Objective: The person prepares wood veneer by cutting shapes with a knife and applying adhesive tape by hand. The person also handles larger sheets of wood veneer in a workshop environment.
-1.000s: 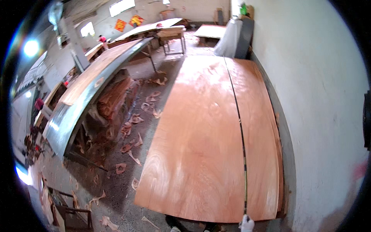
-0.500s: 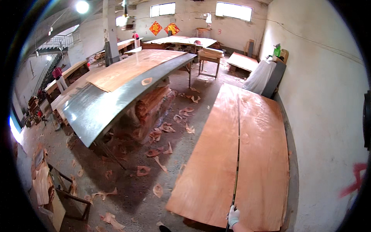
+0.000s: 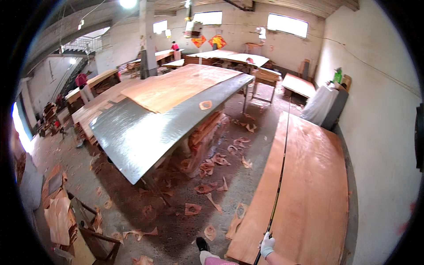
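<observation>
My right hand, in a white glove, is closed round the lower part of a long, thin, dark pole. The pole slants up and away over a wide stack of reddish-brown wood veneer sheets lying low beside the right wall. Its thin tip shows beyond the stack's far edge. Below the hand, the butt end runs out of the picture. My left hand is not in view.
A metal-topped table with a large veneer sheet stands to the left. Veneer scraps litter the floor. A wooden frame is at near left. Plastic-covered goods stand by the wall. Two people work far off.
The view has shifted, so the table and stack appear farther right and lower. The pole's tip now reaches past the stack's far edge. My foot and leg show more at the bottom.
</observation>
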The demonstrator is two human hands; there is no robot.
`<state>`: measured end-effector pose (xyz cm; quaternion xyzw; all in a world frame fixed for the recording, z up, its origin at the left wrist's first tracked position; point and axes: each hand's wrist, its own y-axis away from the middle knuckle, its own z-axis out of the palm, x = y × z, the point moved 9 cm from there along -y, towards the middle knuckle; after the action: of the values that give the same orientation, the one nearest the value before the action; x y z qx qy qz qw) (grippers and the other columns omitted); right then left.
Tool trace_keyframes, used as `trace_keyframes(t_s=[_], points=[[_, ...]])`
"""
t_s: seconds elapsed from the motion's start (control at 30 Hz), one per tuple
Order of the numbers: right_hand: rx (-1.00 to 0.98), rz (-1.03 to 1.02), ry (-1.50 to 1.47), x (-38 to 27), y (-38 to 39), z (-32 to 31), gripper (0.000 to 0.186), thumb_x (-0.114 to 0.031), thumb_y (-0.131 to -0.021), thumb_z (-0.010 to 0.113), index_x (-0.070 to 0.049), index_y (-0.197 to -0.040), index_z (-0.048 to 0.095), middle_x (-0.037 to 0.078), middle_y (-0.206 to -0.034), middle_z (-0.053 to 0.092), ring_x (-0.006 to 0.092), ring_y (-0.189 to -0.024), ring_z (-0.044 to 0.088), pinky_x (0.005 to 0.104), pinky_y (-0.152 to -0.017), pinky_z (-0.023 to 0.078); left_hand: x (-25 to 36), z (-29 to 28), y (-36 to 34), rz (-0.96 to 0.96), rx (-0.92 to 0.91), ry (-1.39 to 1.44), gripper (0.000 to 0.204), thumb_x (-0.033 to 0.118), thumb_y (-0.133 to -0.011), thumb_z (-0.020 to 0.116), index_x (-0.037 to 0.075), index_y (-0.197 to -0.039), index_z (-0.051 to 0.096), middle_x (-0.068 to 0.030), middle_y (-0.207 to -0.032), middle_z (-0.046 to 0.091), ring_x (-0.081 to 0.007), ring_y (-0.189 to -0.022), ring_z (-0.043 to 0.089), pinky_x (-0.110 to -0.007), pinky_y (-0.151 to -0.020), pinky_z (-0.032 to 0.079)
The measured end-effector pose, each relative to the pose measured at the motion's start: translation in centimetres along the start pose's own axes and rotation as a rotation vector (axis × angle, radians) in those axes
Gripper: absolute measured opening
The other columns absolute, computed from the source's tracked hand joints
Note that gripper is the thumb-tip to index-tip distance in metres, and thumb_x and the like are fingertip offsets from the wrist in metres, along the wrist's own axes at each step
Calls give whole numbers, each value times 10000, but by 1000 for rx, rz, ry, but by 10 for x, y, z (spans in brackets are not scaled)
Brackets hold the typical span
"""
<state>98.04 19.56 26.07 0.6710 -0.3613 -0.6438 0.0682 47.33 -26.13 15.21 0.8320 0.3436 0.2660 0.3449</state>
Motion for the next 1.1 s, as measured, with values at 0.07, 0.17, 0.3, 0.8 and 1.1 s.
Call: trace_keyframes(t_s=[0.07, 0.17, 0.3, 0.8, 1.1], points=[[-92, -56, -39, -21, 15, 66, 361, -417, -989, 491, -64, -950, 558, 55, -516, 472, 167, -349, 447, 331, -315, 385, -17, -19, -24, -44, 19, 59, 509, 456, -974, 382, 111, -1283, 595, -224, -1248, 602, -324, -1188, 569, -404, -1008, 432], [-171, -115, 1, -61, 35, 173, 451, -433, -972, 524, -33, -763, 509, 68, -537, 508, 180, -371, 477, 340, -328, 394, -15, -55, -63, -48, 77, 149, 468, 417, -971, 415, 83, -1231, 614, -221, -1203, 624, -348, -1147, 581, -429, -976, 444], [-395, -57, -64, -126, 58, 333, 478, -441, -965, 545, -19, -744, 513, 83, -535, 524, 180, -375, 480, 336, -367, 420, 45, -152, -121, 67, 240, 254, 416, 365, -967, 458, 46, -1162, 641, -216, -1143, 653, -381, -1093, 597, -462, -934, 460], [-1276, -192, 826, -129, 211, 742, 429, -458, -994, 458, -109, -1174, 632, 25, -714, 653, 100, -475, 507, 269, -427, 406, 195, -544, -199, 250, 294, 918, 387, 374, -909, 649, 7, -1033, 643, -79, -750, 661, -160, -624, 633, -317, -577, 494], [-804, -677, 609, -302, 45, 956, 382, -394, -937, 584, -22, -927, 669, 105, -707, 658, 202, -571, 629, 332, -520, 491, 140, -603, -220, 37, 334, 735, 449, 461, -855, 679, 13, -843, 699, -79, -667, 647, -176, -658, 623, -348, -644, 477]])
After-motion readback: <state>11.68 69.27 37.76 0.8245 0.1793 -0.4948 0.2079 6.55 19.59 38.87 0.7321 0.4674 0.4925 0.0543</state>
